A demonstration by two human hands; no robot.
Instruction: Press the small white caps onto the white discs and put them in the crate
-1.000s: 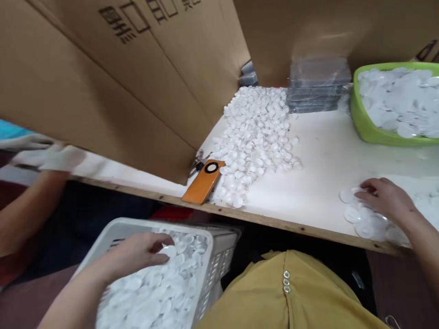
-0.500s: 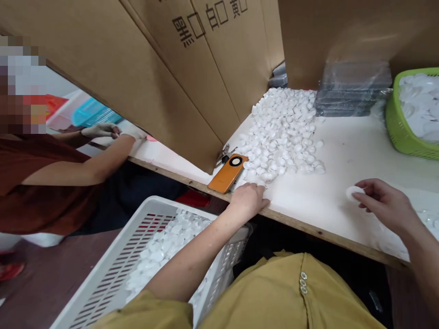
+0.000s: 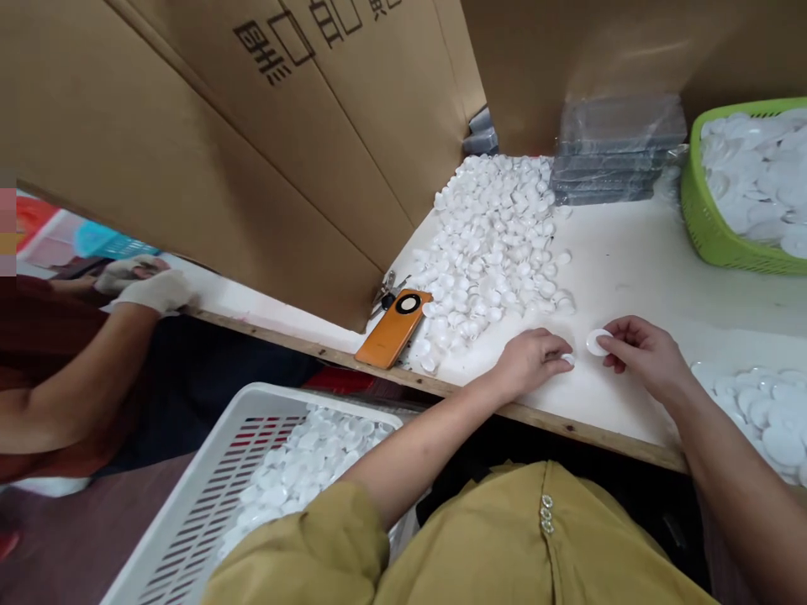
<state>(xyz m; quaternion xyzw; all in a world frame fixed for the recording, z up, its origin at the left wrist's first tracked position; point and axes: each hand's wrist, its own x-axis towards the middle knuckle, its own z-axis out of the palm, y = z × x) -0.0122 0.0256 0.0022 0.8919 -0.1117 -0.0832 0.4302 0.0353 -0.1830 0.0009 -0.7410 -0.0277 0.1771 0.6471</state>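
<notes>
One white disc [image 3: 597, 342] was pinched in your right hand [image 3: 644, 357], near front edge of surface [image 3: 605, 290]; your left hand [image 3: 531, 361], just beside, gripped small white piece [image 3: 568, 359], partly hidden, between thumb and fingers.

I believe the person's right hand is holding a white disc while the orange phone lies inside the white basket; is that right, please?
Not quite, one location is wrong: in the head view the orange phone lies on the white table, beside the pile of small white pieces. The right hand is indeed holding a white disc.
</notes>
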